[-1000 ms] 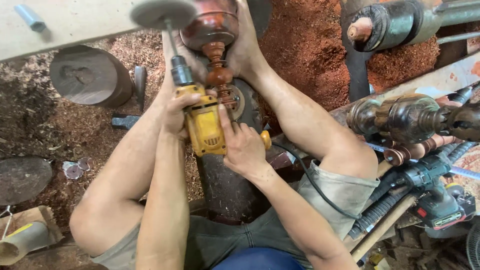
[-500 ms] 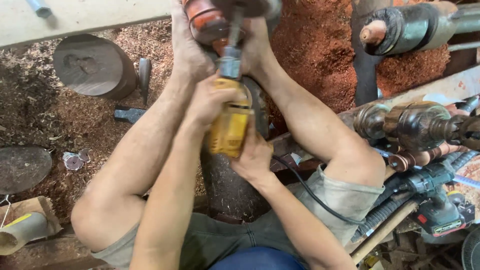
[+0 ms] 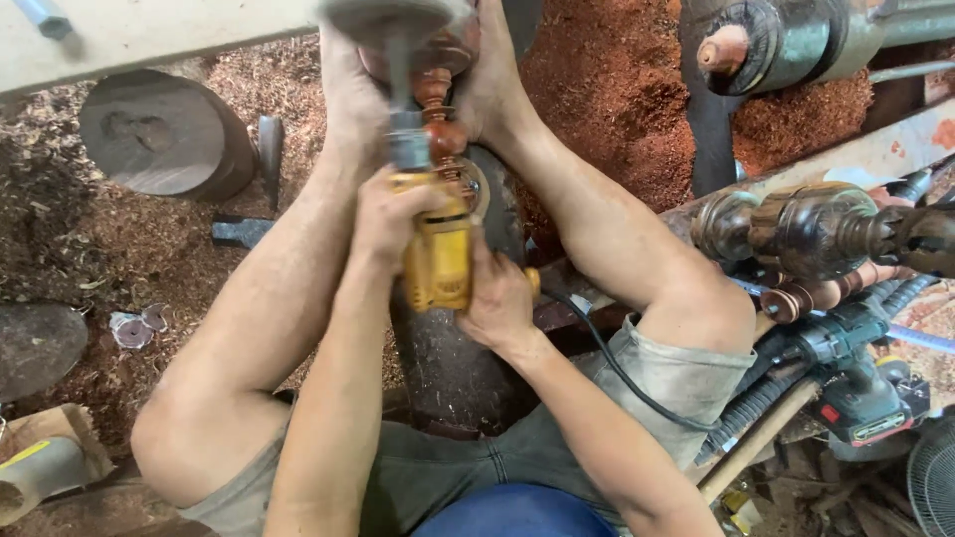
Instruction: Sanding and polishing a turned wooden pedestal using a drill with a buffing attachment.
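My left hand (image 3: 386, 219) grips the front of a yellow power drill (image 3: 438, 257). My right hand (image 3: 497, 303) holds its rear, where the black cord (image 3: 617, 373) leaves. The drill points away from me with a round grey sanding disc (image 3: 383, 20) on its shaft. The disc is at the bowl of a turned reddish wooden piece (image 3: 434, 104). That piece is clamped between my two bare feet (image 3: 492, 85) at the top of the view. Its stem stands on a dark block (image 3: 453, 368) between my legs.
Red sawdust (image 3: 607, 89) covers the floor. A round wooden disc (image 3: 159, 144) and a pale board (image 3: 149, 30) lie at top left. Dark turned balusters (image 3: 816, 234) and a cordless drill (image 3: 860, 408) crowd the right. A hammer head (image 3: 239, 231) lies left of my leg.
The drill has swung left from over the bowl, so its disc now sits at the bowl's left upper edge. The stem of the wooden piece shows again.
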